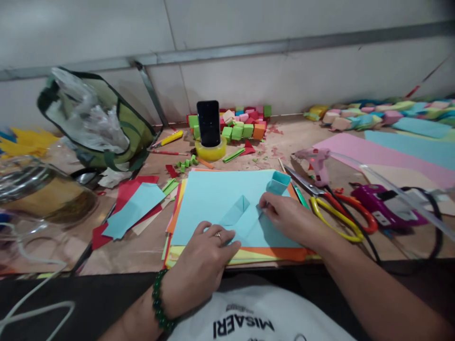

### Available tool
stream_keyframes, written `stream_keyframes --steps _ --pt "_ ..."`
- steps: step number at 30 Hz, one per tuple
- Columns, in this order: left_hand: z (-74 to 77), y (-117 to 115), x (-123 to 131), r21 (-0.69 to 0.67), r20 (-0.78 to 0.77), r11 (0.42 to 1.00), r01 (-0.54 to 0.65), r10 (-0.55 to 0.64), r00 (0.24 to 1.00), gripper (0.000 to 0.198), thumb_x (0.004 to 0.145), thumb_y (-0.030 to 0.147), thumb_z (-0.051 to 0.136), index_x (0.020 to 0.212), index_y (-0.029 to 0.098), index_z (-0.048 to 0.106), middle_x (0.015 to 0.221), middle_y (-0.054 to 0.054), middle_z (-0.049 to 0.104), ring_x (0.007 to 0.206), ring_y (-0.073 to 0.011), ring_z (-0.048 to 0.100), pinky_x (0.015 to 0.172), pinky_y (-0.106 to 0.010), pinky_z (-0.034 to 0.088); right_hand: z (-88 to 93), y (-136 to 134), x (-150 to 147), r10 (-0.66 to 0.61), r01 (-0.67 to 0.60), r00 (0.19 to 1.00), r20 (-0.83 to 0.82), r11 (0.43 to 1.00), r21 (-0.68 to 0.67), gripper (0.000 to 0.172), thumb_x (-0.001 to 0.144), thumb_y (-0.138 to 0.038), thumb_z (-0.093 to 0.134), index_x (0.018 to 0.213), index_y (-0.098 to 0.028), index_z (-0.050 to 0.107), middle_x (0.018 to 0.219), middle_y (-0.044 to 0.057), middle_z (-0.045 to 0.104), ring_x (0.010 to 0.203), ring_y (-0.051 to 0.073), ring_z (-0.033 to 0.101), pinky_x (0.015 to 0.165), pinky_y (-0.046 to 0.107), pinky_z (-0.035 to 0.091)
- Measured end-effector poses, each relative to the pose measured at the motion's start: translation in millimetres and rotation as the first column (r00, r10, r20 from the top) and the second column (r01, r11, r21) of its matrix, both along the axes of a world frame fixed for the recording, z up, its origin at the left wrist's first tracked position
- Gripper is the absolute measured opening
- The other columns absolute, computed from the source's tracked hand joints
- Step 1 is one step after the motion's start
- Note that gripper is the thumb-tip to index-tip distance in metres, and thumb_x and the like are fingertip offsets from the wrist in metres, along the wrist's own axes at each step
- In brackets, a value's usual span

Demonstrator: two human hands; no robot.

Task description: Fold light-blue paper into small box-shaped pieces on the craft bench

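Note:
A stack of coloured sheets with a light blue sheet (209,189) on top lies in front of me. On it is a folded light blue strip (234,212) with creases near its far end. My left hand (209,251), fingers bent and close together, presses on the strip's near end. My right hand (282,213) is closed in a pinch at the strip's right side; what is between its fingertips is too small to make out. A small open blue paper box (279,182) stands just beyond my right hand.
Scissors (337,208), a pink glue gun (318,163) and a purple device (387,206) lie at right. A phone (208,124) stands on a yellow tape roll before small paper cubes. At left are paper scraps, a green bag (133,128) and a jar (46,189).

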State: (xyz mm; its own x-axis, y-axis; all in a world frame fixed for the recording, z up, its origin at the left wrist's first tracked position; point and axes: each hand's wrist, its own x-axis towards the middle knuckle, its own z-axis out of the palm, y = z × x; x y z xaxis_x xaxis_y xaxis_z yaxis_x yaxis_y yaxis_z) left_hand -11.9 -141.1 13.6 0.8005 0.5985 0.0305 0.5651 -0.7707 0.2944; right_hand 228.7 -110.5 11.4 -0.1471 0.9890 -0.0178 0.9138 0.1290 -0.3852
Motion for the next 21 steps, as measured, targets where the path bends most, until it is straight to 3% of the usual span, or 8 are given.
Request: stream_keyframes --steps 2,4,6,8,11,15,18,21 --pt "-1.1 -2 -2 0.018 0.014 1.0 0.0 0.0 1.0 0.036 0.083 0.005 0.044 0.112 0.022 0.059 0.125 -0.008 0.059 0.105 -0.0235 0.053 0.092 -0.045 0.037 1.6 -6 -6 -0.039 0.029 0.997 0.065 0.989 0.148 0.021 0.082 -0.011 0.045 0.089 -0.019 0.063 0.077 0.003 0.065 0.06 0.014 0.054 0.055 0.025 0.035" --pt "-2.6 -2 -2 0.017 0.04 1.0 0.001 -0.001 0.999 0.031 0.083 0.007 0.045 0.106 0.021 0.061 0.123 -0.009 0.06 0.103 -0.0235 0.054 0.091 -0.044 0.04 4.7 -13 -15 0.091 -0.104 0.994 0.066 0.965 0.239 0.023 0.082 -0.011 0.046 0.092 -0.02 0.065 0.088 0.005 0.066 0.073 0.017 0.059 0.061 0.026 0.041" --pt "-3.6 0 0 0.006 0.096 0.999 -0.038 0.037 0.995 0.023 0.081 0.007 0.046 0.093 0.019 0.062 0.119 -0.009 0.061 0.101 -0.0231 0.055 0.089 -0.041 0.044 7.6 -19 -25 0.318 -0.318 0.947 0.031 0.926 0.202 0.029 0.082 -0.009 0.045 0.099 -0.021 0.065 0.099 0.006 0.066 0.088 0.018 0.06 0.069 0.026 0.045" --pt "-3.7 6 3 -0.003 0.147 0.994 -0.112 0.111 0.983 0.022 0.079 0.004 0.044 0.086 0.017 0.06 0.112 -0.01 0.062 0.1 -0.0224 0.055 0.088 -0.039 0.046 8.7 -23 -33 0.416 -0.415 0.909 0.02 0.901 0.127 0.041 0.078 -0.005 0.045 0.111 -0.023 0.061 0.106 0.006 0.065 0.093 0.018 0.06 0.074 0.027 0.046" --pt "-2.3 15 7 0.009 0.148 0.985 -0.175 0.172 0.974 0.03 0.075 -0.001 0.041 0.096 0.015 0.056 0.113 -0.012 0.058 0.108 -0.0231 0.051 0.094 -0.04 0.045 6.6 -23 -39 0.428 -0.433 0.901 0.073 0.898 0.075 0.05 0.071 -0.004 0.046 0.117 -0.02 0.056 0.106 0.007 0.062 0.087 0.019 0.059 0.071 0.029 0.046" --pt "-0.8 23 11 -0.053 0.148 0.981 -0.188 0.194 0.97 0.026 0.08 0.002 0.041 0.096 0.016 0.055 0.111 -0.011 0.056 0.109 -0.0221 0.05 0.094 -0.038 0.045 0.2 -20 -36 0.425 -0.439 0.895 0.136 0.893 0.098 0.039 0.069 -0.003 0.046 0.102 -0.018 0.061 0.092 0.006 0.058 0.074 0.016 0.055 0.061 0.026 0.041" --pt "-1.2 25 12 -0.14 0.14 0.97 -0.198 0.217 0.966 0.027 0.081 0.004 0.041 0.096 0.019 0.057 0.095 -0.006 0.056 0.091 -0.0186 0.054 0.082 -0.033 0.049 -4.0 -20 -29 0.436 -0.441 0.897 0.067 0.886 0.142 0.033 0.071 -0.001 0.045 0.092 -0.018 0.063 0.085 0.003 0.056 0.071 0.014 0.054 0.062 0.023 0.041" --pt "-1.9 24 8 -0.13 0.072 0.974 -0.183 0.194 0.978 0.041 0.077 0.0 0.04 0.104 0.021 0.062 0.094 -0.006 0.056 0.086 -0.0188 0.054 0.079 -0.033 0.048 -5.5 -25 -19 0.457 -0.437 0.887 -0.067 0.877 0.199 0.03 0.074 0.002 0.042 0.083 -0.018 0.061 0.086 0.003 0.058 0.072 0.012 0.056 0.066 0.023 0.044"
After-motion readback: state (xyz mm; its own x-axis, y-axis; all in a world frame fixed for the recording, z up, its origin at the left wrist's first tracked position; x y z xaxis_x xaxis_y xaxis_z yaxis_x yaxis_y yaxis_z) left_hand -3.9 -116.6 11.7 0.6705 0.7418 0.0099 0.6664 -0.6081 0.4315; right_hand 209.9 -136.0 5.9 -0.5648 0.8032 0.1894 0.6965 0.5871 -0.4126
